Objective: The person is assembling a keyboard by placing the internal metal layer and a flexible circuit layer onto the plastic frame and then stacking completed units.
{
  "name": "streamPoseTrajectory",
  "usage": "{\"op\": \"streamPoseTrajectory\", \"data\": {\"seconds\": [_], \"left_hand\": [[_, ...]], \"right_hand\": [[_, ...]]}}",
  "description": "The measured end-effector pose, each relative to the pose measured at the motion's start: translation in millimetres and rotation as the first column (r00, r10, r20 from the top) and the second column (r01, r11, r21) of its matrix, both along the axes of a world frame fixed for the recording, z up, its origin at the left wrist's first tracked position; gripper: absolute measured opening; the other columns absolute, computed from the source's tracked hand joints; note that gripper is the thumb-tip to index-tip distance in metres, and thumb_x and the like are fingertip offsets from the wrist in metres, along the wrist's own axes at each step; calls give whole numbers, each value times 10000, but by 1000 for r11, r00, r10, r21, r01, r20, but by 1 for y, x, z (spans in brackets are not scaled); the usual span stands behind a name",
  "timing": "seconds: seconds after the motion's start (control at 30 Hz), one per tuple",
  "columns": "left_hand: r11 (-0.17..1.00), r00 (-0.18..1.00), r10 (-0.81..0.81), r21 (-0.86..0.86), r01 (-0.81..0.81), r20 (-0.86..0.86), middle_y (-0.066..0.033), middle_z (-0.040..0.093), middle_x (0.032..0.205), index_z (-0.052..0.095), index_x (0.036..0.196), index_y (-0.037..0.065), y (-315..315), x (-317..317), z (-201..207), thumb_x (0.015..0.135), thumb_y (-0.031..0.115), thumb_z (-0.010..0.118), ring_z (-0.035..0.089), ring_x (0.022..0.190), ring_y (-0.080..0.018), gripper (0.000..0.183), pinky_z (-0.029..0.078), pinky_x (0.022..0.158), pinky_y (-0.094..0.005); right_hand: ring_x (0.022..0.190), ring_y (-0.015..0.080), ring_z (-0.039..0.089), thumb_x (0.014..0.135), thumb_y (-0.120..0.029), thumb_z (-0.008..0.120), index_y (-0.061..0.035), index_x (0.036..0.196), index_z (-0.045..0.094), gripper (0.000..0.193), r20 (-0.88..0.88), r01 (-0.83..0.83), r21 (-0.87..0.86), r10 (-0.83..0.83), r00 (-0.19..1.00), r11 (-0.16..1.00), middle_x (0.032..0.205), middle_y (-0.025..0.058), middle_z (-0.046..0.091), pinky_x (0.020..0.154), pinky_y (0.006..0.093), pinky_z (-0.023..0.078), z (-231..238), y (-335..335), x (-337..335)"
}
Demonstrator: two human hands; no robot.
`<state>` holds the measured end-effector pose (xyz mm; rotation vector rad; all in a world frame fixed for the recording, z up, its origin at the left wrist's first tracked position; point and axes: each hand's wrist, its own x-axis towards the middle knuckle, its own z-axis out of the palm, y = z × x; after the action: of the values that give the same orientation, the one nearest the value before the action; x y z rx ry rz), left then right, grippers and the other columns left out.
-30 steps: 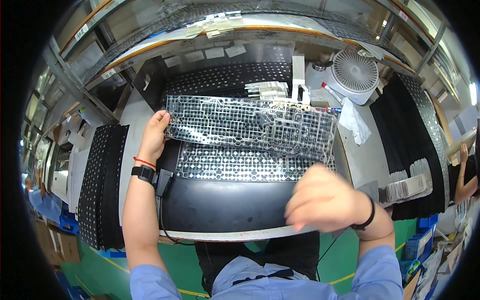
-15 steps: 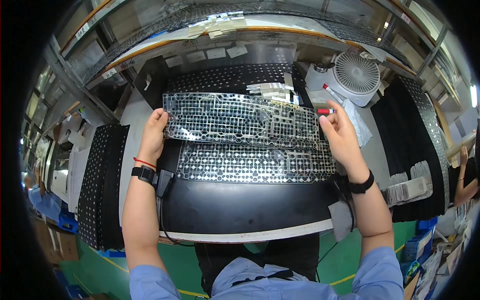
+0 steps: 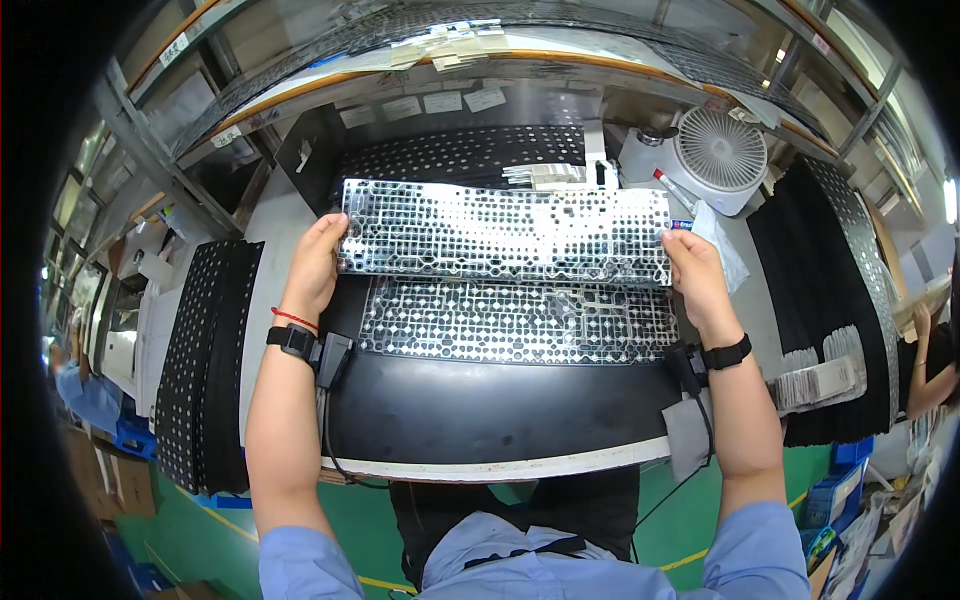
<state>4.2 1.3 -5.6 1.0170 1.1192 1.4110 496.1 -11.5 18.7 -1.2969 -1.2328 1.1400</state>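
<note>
A long, shiny keyboard membrane sheet (image 3: 480,240), clear with dense dark and silvery dots, is stretched level between my two hands above the bench. My left hand (image 3: 316,262) pinches its left end, thumb on the near face. At the opposite end my right hand (image 3: 700,278) is closed on the right edge in the same way. Beneath and nearer to me, a second dotted membrane sheet (image 3: 510,330) lies on the black mat (image 3: 490,410); the raised sheet hides its far edge.
Stacks of black perforated sheets stand at the left (image 3: 205,360) and right (image 3: 810,290). A white fan (image 3: 720,148) sits at the back right, near a red marker (image 3: 668,182). Paper strips (image 3: 560,177) lie behind the sheet. A shelf edge (image 3: 480,60) runs across the back.
My right hand has gone from loosely spread fingers to a grip on the sheet's right end. The raised sheet has levelled and tilted, now reflecting bright light, and sits slightly further right.
</note>
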Motion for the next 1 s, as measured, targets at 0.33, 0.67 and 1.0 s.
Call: {"op": "streamPoseTrajectory", "data": {"seconds": [0.33,0.67,1.0], "left_hand": [[994,995,-94,52,92,39,13,600,771,609,1002,90,-3,-15,4,1024,285,509,557,631,-78,220,415,579,-204],[1000,985,-28,2,29,-171,-20,669,1052,494,1356,32,-10,11,13,993,153,530,659,871,-81,384,544,744,-227],[999,998,22,31,-21,-54,26,624,919,557,1124,62,2,-10,-4,995,157,547,510,653,-1,160,384,495,-153]], "right_hand": [[577,7,471,1011,-245,550,-21,1006,642,242,-190,113,207,-73,979,972,727,-39,595,506,171,360,5,-1,5],[695,4,529,944,-49,599,-39,1228,566,286,-35,55,297,-47,998,953,936,-5,638,547,159,402,7,-2,0],[733,39,564,931,-59,616,-36,1267,553,343,26,43,256,-51,998,966,1030,23,614,600,182,437,9,-2,5]]}}
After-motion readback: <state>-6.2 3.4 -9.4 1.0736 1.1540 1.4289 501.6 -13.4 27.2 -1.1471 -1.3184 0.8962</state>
